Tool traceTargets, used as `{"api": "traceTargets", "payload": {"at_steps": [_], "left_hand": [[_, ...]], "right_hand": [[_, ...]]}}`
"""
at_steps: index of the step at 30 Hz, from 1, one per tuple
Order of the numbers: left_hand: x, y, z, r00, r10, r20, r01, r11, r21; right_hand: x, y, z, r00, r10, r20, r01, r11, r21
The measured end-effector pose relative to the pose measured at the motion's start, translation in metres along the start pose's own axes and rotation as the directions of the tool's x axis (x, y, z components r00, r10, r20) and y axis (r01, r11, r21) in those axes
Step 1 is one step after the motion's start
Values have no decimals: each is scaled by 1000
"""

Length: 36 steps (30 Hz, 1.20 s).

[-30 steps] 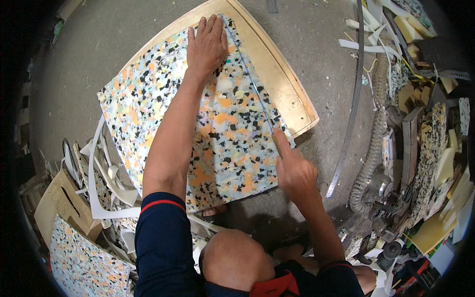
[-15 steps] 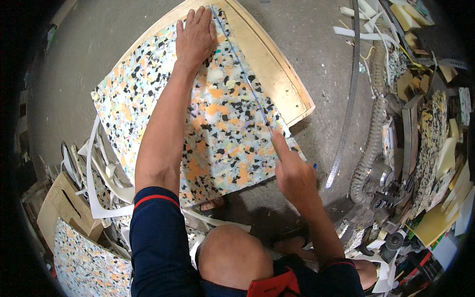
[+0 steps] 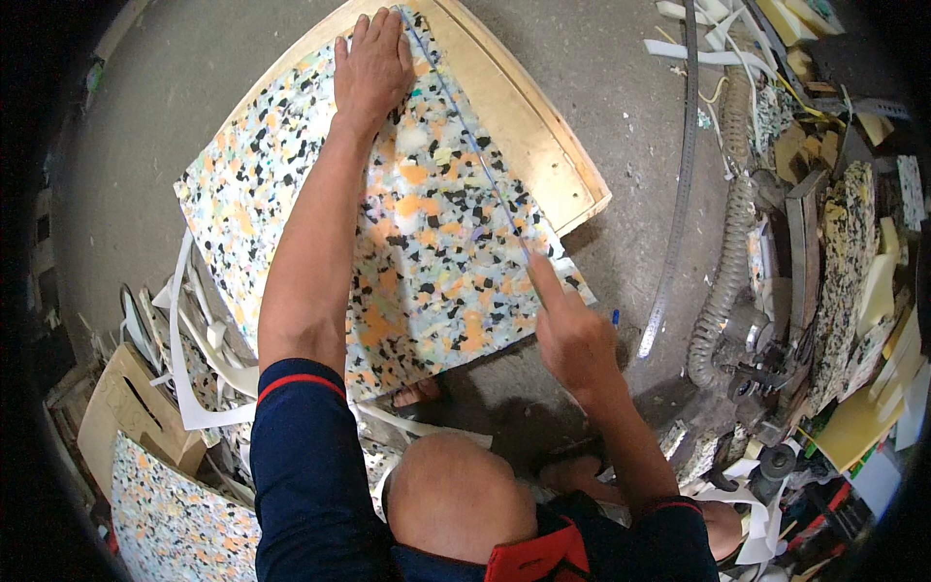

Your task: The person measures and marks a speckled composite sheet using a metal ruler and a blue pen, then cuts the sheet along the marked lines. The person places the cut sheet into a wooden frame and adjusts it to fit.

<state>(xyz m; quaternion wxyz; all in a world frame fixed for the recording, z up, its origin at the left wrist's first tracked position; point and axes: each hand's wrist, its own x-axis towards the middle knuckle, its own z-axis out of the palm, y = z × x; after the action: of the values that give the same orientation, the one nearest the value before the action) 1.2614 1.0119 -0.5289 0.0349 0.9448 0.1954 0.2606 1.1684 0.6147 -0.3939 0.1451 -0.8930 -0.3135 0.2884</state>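
A large sheet of speckled rebonded foam (image 3: 427, 281), white with orange and black flecks, lies over a pale wooden board (image 3: 529, 131). A blue line (image 3: 472, 145) runs down the foam near its right side. My left hand (image 3: 373, 73) is open, pressed flat on the far end of the sheet beside the line. At the near end of the line, my right hand (image 3: 577, 344) is closed round a slim knife (image 3: 532, 272). Its handle is mostly hidden in my fist, and the blade tip meets the foam at the line. A notch shows in the foam's edge just right of it.
On the floor to the right lies a long metal ruler (image 3: 669, 242), with a ribbed hose (image 3: 732, 252) and heaped foam offcuts (image 3: 844, 291) beyond. White foam strips (image 3: 184, 359) and another speckled foam piece (image 3: 175, 504) lie at lower left. My bare knee (image 3: 461, 495) is close to the sheet.
The view has shifted very slightly. Both hands keep nearly the same places on the foam, the knife still at the near end of the blue line.
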Motion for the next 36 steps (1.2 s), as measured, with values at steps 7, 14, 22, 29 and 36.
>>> {"api": "traceTargets", "payload": {"at_steps": [7, 14, 22, 29, 36], "left_hand": [[1, -12, 10, 999, 31, -26, -28, 995, 98], [5, 23, -22, 972, -116, 204, 130, 990, -57], [-3, 13, -17, 987, -81, 140, 79, 997, 18], [1, 12, -15, 981, -93, 169, 95, 995, -1], [0, -15, -25, 994, -105, -23, 99, 976, -195]], "right_hand": [[1, 5, 9, 979, -112, -170, 120, 992, 41], [-5, 4, 15, 991, -90, -100, 82, 993, -81], [-23, 11, 24, 999, 13, -37, -12, 999, 38], [-23, 10, 24, 983, 153, 105, -141, 984, -113], [-79, 24, 17, 998, 57, 10, -57, 998, 13]]}}
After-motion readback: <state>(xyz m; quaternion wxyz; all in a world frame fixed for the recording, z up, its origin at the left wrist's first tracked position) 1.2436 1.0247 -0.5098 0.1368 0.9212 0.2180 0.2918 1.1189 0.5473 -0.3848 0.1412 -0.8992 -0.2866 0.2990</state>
